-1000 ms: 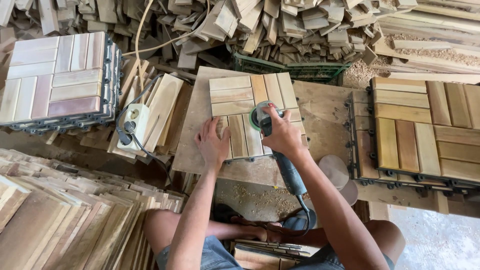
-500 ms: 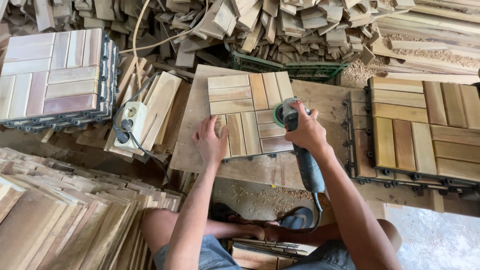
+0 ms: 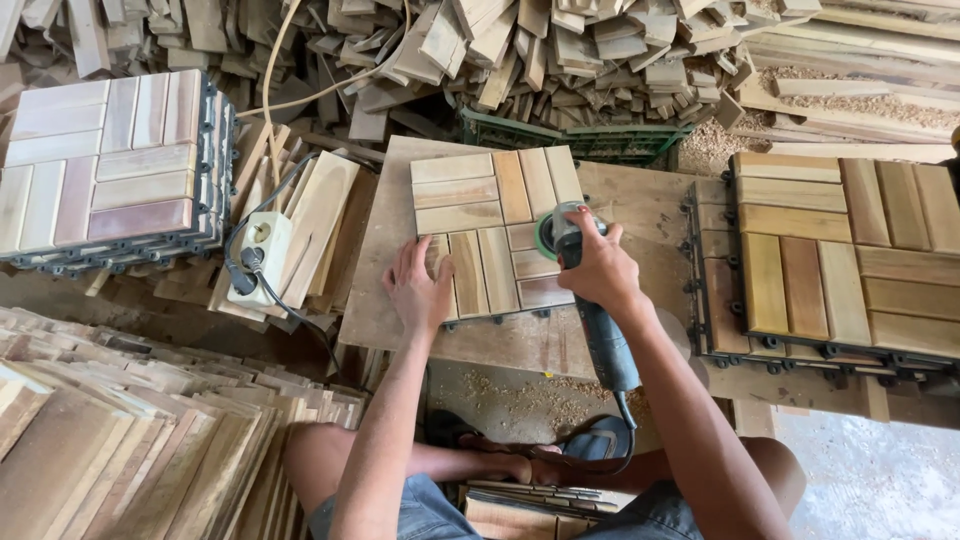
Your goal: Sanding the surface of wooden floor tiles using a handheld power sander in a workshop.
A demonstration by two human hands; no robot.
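Observation:
A square wooden deck tile (image 3: 480, 200) made of slats lies on a plywood work board (image 3: 640, 205). My left hand (image 3: 418, 290) presses flat on the tile's near left corner. My right hand (image 3: 596, 268) grips a blue-grey angle grinder (image 3: 605, 335) with a green sanding disc (image 3: 547, 238), which rests on the tile's right edge. The grinder's cord runs down toward my lap.
A stack of finished tiles (image 3: 110, 170) stands at the left, another stack (image 3: 850, 250) at the right. A white power socket (image 3: 262, 258) with a plugged cable lies on loose slats. Piled wood offcuts (image 3: 560, 50) fill the back; stacked boards (image 3: 120, 440) fill the near left.
My right hand has slid the grinder from the tile's upper middle to its right edge and slightly nearer. The left hand has stayed on the near left corner.

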